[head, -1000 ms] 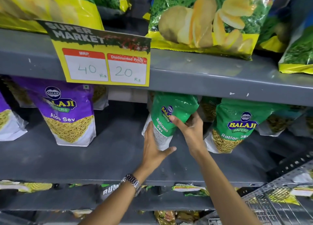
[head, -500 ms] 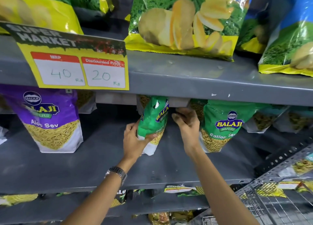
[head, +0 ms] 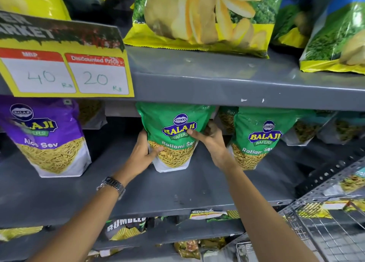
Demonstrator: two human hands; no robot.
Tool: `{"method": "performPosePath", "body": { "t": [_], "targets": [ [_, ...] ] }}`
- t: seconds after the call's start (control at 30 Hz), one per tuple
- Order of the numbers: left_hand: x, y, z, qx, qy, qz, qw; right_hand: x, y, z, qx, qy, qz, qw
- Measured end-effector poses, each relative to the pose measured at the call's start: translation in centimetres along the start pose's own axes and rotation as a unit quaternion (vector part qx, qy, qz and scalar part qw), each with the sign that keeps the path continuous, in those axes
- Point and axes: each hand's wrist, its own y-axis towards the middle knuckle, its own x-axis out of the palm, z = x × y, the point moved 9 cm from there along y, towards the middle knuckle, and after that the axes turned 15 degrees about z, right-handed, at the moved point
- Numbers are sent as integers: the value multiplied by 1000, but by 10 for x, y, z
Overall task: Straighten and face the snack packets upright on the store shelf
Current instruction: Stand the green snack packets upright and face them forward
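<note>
Two hands grip your green packet point(head: 173, 137), upright and label-forward on the grey shelf point(head: 177, 188). Your left hand point(head: 141, 155) clasps its lower left edge; your right hand point(head: 212, 141) wraps its right side, thumb on the logo. Right of it stands another green packet point(head: 258, 139); left, a purple packet point(head: 47, 139).

At twelve o'clock the grey shelf lip point(head: 217, 84) hides the top of the green Ratlami Sev packet point(head: 173, 123) we hold. Our right hand point(head: 215, 143) covers its three-o'clock edge. At nine, the price sign point(head: 65, 64) runs off frame, lettering cut.
</note>
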Motion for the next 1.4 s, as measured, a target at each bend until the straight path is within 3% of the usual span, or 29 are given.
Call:
{"method": "performPosePath", "body": {
  "t": [0.23,0.87,1.0,1.1,1.23,1.3,1.4],
  "targets": [
    [4,-18,-8,-100,-161,71,979,-7,-11,1,-9,36,39,999],
    [13,-16,1,-85,-238,59,966,-12,-19,4,-37,32,80,996],
    [-6,-42,5,-66,-223,224,946,-21,-30,4,-49,52,124,990],
    [-3,-80,24,-21,-211,299,930,-57,-46,5,-98,43,235,966],
    [47,-96,53,34,-207,188,959,-146,-58,7,-147,66,466,870],
    [81,-86,63,24,-199,97,975,-187,-53,14,-128,72,532,834],
    [132,-67,69,-75,-196,-20,978,-222,-20,18,-81,69,497,861]
  ]
}}
